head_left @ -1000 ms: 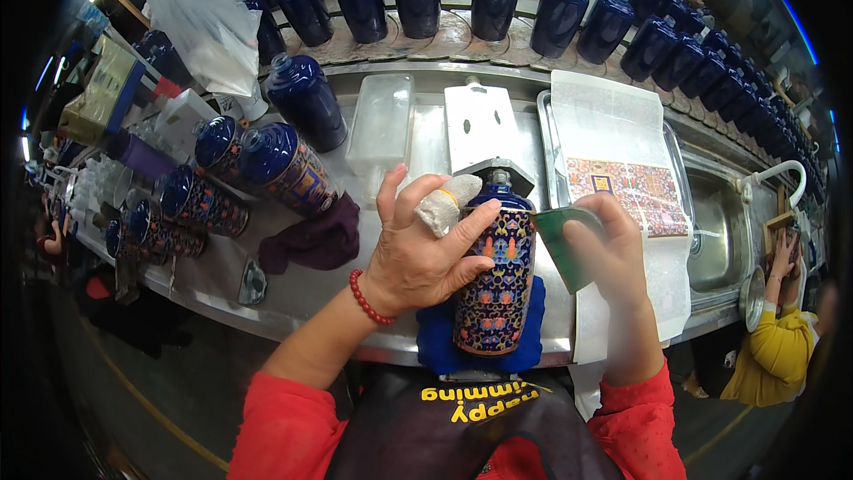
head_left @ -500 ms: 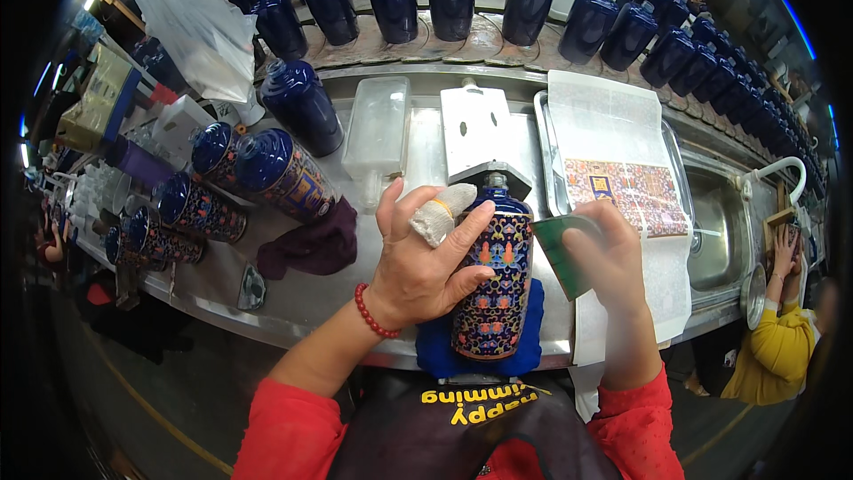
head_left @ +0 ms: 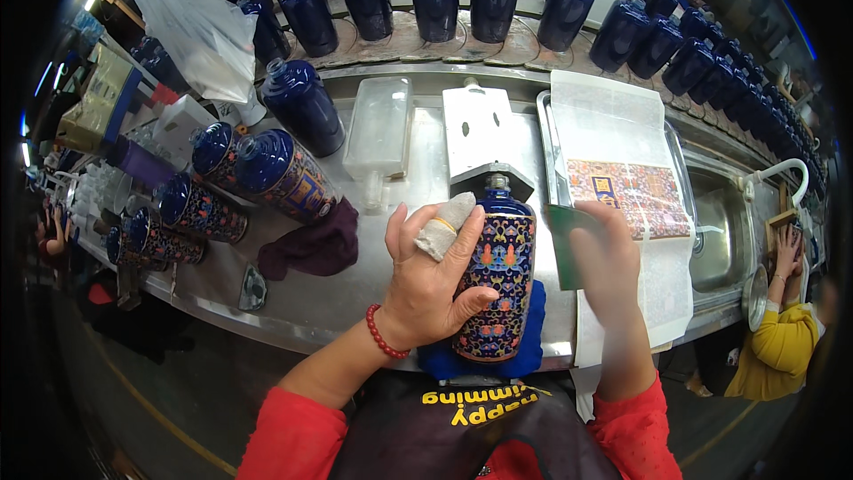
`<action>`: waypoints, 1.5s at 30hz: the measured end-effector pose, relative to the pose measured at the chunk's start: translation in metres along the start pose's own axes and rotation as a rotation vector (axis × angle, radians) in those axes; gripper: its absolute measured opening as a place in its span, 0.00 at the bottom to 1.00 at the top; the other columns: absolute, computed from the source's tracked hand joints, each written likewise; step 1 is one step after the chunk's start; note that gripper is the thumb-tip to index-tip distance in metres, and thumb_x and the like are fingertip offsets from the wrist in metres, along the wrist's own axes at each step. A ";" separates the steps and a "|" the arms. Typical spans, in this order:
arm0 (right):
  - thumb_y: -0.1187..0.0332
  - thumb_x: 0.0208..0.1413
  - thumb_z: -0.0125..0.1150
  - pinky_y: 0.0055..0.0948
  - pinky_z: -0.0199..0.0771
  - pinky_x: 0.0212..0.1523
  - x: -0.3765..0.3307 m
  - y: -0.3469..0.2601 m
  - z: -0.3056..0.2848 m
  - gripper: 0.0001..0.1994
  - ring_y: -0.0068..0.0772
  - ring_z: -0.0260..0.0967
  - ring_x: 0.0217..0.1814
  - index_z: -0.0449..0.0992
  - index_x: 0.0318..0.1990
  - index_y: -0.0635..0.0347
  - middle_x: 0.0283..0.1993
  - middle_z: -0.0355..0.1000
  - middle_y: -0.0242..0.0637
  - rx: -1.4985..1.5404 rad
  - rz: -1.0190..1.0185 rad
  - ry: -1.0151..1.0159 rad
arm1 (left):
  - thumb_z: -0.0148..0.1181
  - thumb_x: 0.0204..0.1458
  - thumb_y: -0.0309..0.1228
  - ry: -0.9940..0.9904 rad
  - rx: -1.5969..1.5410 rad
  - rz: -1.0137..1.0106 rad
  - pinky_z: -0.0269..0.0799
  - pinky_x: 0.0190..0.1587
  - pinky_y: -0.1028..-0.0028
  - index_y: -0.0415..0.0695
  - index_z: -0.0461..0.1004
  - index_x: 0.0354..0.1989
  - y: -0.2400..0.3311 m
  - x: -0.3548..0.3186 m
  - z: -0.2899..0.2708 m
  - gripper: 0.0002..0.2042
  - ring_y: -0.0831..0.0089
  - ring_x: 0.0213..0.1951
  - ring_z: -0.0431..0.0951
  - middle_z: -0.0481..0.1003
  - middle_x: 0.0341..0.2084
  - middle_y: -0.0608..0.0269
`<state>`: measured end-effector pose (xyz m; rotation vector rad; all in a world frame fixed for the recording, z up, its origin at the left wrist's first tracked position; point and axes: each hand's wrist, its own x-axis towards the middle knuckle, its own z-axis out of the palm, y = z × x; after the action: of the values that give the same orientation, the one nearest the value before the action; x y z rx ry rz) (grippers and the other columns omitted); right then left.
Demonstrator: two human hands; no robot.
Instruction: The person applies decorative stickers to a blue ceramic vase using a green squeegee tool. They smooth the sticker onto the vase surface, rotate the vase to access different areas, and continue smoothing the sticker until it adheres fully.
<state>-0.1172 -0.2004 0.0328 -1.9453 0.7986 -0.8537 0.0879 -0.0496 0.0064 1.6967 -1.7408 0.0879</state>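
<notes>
A dark blue bottle [head_left: 508, 302] with a colourful floral wrap lies in front of me, its glass neck against a white and dark metal holder [head_left: 477, 133] and its base over a blue cloth [head_left: 533, 333]. My left hand [head_left: 426, 271] steadies the bottle from its left side, index finger along the upper edge and thumb on the front. One finger wears a pale cloth cover with a yellow band. In my right hand [head_left: 609, 258], blurred, is a flat green scraper [head_left: 563, 244], just right of the bottle and apart from it.
Printed wrap sheets [head_left: 626, 196] lie on white paper over a tray at right, beside a sink [head_left: 715, 240]. A clear bottle [head_left: 379, 129], a purple cloth [head_left: 311, 244] and wrapped bottles [head_left: 289, 178] are at left. Plain blue bottles [head_left: 435, 0] line a conveyor behind. A person in yellow [head_left: 782, 347] is at far right.
The right hand with the scraper has shifted slightly right, away from the bottle. My left index finger has drawn back to the bottle's left edge. Conveyor bottles have moved along.
</notes>
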 end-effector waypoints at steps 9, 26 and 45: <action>0.88 0.49 0.57 0.49 0.73 0.62 -0.013 -0.007 0.030 0.32 0.63 0.69 0.63 0.68 0.66 0.70 0.68 0.65 0.63 -0.448 -0.465 -0.137 | 0.42 0.61 0.69 -0.074 0.001 0.006 0.32 0.70 0.38 0.33 0.53 0.76 0.015 0.005 0.000 0.50 0.48 0.71 0.53 0.67 0.66 0.43; 0.87 0.48 0.57 0.50 0.71 0.63 -0.020 -0.002 0.035 0.33 0.63 0.68 0.63 0.66 0.67 0.75 0.67 0.65 0.66 -0.448 -0.442 -0.124 | 0.40 0.61 0.70 0.013 0.019 -0.036 0.32 0.71 0.39 0.31 0.54 0.75 0.020 -0.003 0.000 0.50 0.49 0.72 0.52 0.66 0.67 0.47; 0.88 0.47 0.56 0.50 0.70 0.62 -0.019 0.003 0.029 0.36 0.64 0.68 0.61 0.63 0.69 0.73 0.65 0.66 0.64 -0.437 -0.426 -0.172 | 0.43 0.64 0.65 -0.055 0.031 -0.054 0.32 0.70 0.38 0.34 0.61 0.72 0.022 0.002 0.001 0.44 0.43 0.71 0.52 0.72 0.61 0.45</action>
<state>-0.1052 -0.1744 0.0131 -2.5987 0.4998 -0.7827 0.0681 -0.0487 0.0155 1.7823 -1.7407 0.0448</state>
